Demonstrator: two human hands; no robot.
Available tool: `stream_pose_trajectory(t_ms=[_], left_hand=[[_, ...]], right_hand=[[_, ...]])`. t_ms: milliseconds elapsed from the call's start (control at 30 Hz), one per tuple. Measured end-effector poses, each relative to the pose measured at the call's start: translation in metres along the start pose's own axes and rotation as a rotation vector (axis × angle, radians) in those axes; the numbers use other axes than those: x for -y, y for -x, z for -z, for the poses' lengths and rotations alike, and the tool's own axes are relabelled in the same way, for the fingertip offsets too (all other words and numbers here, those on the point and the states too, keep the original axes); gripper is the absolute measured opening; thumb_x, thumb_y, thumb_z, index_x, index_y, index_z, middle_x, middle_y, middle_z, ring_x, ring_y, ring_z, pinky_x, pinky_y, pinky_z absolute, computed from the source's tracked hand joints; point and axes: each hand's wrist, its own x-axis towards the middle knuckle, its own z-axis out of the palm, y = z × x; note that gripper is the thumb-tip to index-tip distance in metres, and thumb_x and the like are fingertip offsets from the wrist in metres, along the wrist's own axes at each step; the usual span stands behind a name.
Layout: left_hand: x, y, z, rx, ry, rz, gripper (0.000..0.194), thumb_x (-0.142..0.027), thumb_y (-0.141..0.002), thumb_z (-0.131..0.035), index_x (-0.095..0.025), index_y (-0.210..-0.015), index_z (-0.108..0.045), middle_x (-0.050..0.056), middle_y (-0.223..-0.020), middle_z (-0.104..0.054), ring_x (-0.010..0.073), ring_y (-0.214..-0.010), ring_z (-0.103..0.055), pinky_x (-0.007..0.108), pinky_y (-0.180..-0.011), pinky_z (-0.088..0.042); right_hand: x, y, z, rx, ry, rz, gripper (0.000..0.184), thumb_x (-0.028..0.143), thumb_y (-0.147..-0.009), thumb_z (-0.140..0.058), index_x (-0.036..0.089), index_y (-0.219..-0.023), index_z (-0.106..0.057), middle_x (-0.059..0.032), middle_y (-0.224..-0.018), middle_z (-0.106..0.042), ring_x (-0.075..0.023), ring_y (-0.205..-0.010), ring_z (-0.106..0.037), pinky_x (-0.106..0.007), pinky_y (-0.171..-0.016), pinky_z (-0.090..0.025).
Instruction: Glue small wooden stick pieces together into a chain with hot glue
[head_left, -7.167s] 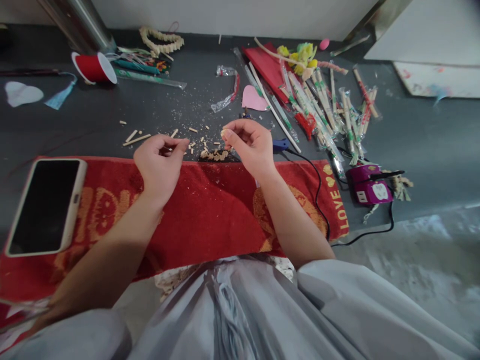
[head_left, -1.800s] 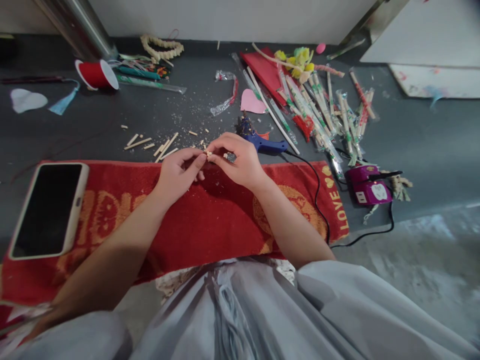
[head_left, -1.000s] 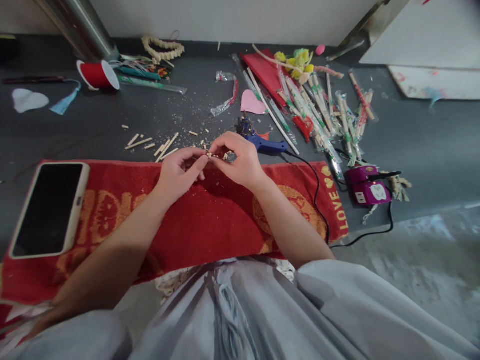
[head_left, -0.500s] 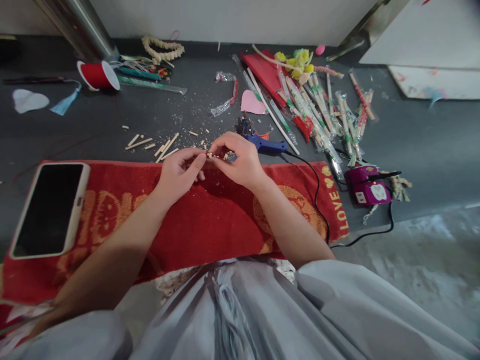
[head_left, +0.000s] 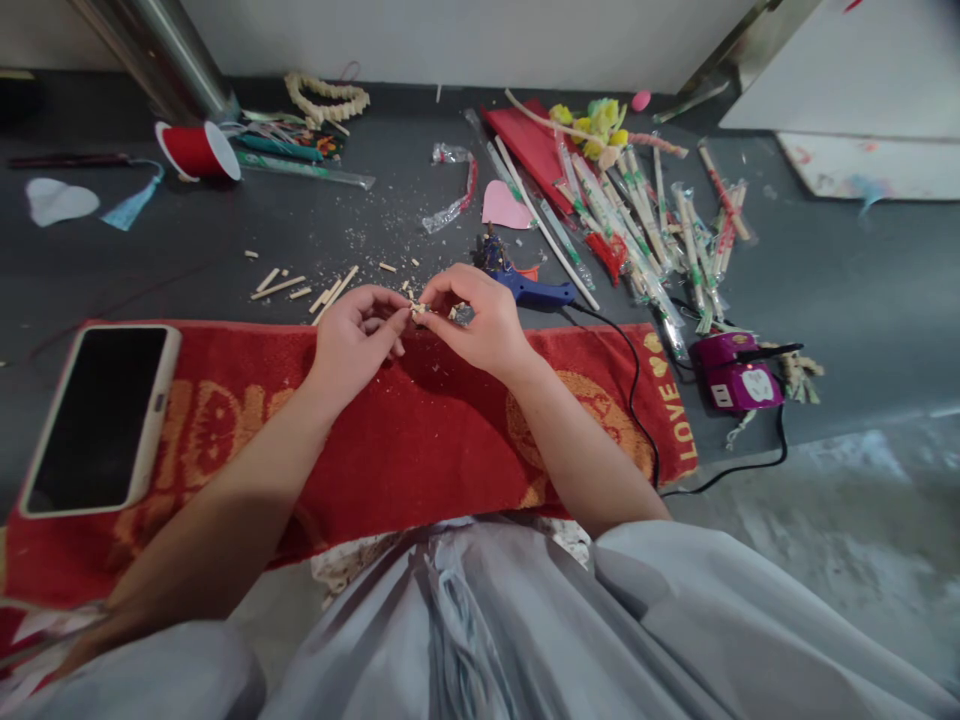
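My left hand (head_left: 358, 340) and my right hand (head_left: 480, 315) meet over the back edge of a red towel (head_left: 442, 440). Between their pinched fingertips is a small cluster of pale wooden bits (head_left: 418, 309); its exact shape is too small to make out. Both hands are closed on it, thumb against forefinger. Short pale wooden sticks (head_left: 279, 288) and crumbs lie on the dark table just beyond my left hand. Right behind my right hand rests a blue glue gun (head_left: 536, 290), its nozzle end dark and messy.
A phone (head_left: 97, 420) lies on the towel's left end. The glue gun's black cord runs to a purple power socket (head_left: 735, 372) at right. Wrapped chopsticks (head_left: 630, 220) are heaped at the back right. A red ribbon spool (head_left: 196, 152) stands back left.
My left hand has shifted slightly, its fingers curling a little more, and the pale cluster at the fingertips shows more. My right hand stays almost still.
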Motion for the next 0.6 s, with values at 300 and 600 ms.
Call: stream_pose_trajectory(t_ms=[300, 600], left_hand=[[0.0004, 0.002, 0.0002, 0.049, -0.001, -0.008, 0.003, -0.018, -0.081, -0.065, -0.017, -0.084, -0.064, -0.004, -0.055, -0.059, 0.0061, -0.039, -0.052, 0.017, -0.041, -0.042], [-0.0023, 0.0018, 0.0005, 0.045, 0.013, 0.024, 0.002, -0.018, -0.08, -0.066, -0.018, -0.08, -0.064, -0.005, -0.052, -0.058, 0.0054, -0.038, -0.05, 0.016, -0.04, -0.041]], right_hand=[[-0.001, -0.0004, -0.001, -0.022, -0.025, 0.051, 0.006, 0.012, -0.086, -0.061, 0.018, -0.087, -0.059, -0.0007, -0.081, -0.062, -0.0097, -0.072, -0.056, -0.024, -0.068, -0.047], [-0.002, -0.0001, -0.0018, -0.007, -0.014, 0.069, 0.008, 0.01, -0.084, -0.06, 0.017, -0.088, -0.062, -0.0007, -0.08, -0.062, -0.0102, -0.072, -0.056, -0.024, -0.067, -0.047]])
